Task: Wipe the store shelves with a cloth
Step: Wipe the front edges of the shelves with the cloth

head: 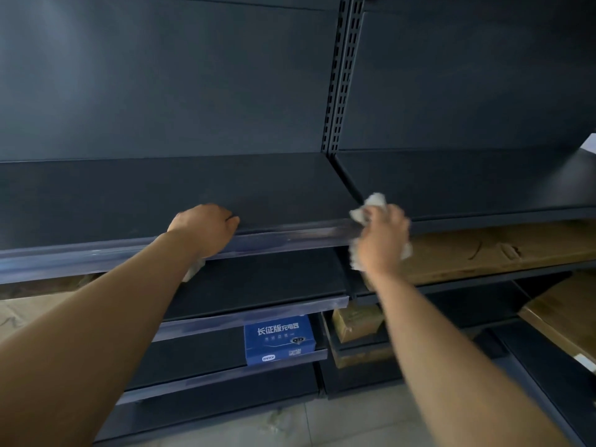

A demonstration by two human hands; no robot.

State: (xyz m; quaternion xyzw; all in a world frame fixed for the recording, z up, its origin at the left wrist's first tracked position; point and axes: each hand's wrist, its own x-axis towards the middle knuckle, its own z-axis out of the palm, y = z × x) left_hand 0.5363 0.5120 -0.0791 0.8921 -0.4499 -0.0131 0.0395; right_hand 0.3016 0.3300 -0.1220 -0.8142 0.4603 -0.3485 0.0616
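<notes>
The right hand [382, 241] is closed around a crumpled white cloth [371, 206], which bulges out above the knuckles and hangs below the wrist; hand and cloth press against the clear plastic price strip [290, 236] on the front edge of the dark upper shelf [161, 191], right at the seam where it meets the neighbouring shelf bay. To the left of that grip, along the same edge, the left hand [206, 229] curls its fingers over the shelf lip — a scrap of something white [193, 269] shows beneath its wrist, though whether the hand holds it cannot be told. Below the cloth hand, on lower shelves, sit a small brown box [356, 322] and, further left, a blue charger box [279, 338]; flat cardboard [490, 250] lies just right of the grip — one shelf down.
</notes>
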